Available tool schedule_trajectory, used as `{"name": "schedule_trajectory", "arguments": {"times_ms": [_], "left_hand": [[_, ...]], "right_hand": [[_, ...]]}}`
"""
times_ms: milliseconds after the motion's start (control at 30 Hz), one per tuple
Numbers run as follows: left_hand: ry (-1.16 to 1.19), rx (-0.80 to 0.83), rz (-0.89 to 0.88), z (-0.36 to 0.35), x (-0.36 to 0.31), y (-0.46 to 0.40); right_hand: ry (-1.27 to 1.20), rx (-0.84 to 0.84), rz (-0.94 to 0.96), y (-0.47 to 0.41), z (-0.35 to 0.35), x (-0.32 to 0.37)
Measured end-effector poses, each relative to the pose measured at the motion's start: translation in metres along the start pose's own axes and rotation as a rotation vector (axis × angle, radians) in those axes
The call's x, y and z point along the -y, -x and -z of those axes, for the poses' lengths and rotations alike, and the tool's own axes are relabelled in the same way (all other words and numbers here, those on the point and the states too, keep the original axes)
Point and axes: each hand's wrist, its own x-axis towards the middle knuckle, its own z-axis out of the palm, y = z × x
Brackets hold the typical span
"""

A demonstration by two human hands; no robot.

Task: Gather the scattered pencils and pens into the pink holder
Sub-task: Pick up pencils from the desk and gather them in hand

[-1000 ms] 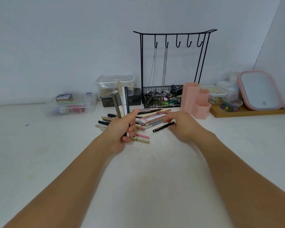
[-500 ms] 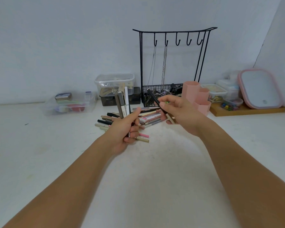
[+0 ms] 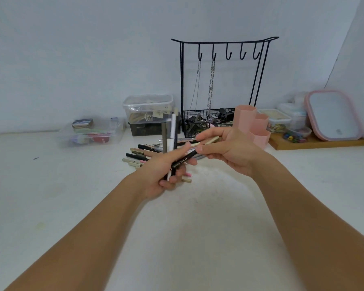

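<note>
Head view, left hand gripping slim pens, hexagonal pink holder

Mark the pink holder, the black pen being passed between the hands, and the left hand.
pink holder (image 3: 244,120), head view, front wall of its tallest compartment.
black pen (image 3: 184,159), head view, middle of its lettered barrel.
left hand (image 3: 162,175), head view, back of the hand.

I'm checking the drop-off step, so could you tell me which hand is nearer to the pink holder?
Right. The right hand, gripping pens, is just left of the pink holder; the left hand, gripping a bundle, is farther left and nearer the camera.
</note>
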Motion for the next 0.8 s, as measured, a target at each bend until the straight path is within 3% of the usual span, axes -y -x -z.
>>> {"name": "schedule_trajectory", "arguments": {"times_ms": [167,333,467,600,800], "left_hand": [[-0.130,0.075,-0.032,-0.005,0.007,0.001],[-0.186,-0.027,-0.062,-0.005,0.008,0.001],[-0.025,-0.194,-0.095,0.004,0.002,-0.006],[0.096,-0.394,-0.181,0.031,-0.011,-0.008],[0.221,-0.600,-0.194,0.056,-0.009,-0.008]], "right_hand": [[-0.005,-0.061,0.169,-0.002,-0.025,-0.002],[0.149,-0.029,0.269,-0.004,-0.044,-0.007],[0.205,-0.071,0.303,-0.007,-0.044,-0.018],[0.550,-0.283,0.239,-0.018,-0.039,-0.048],[0.703,-0.252,0.201,-0.029,-0.046,-0.060]]}}
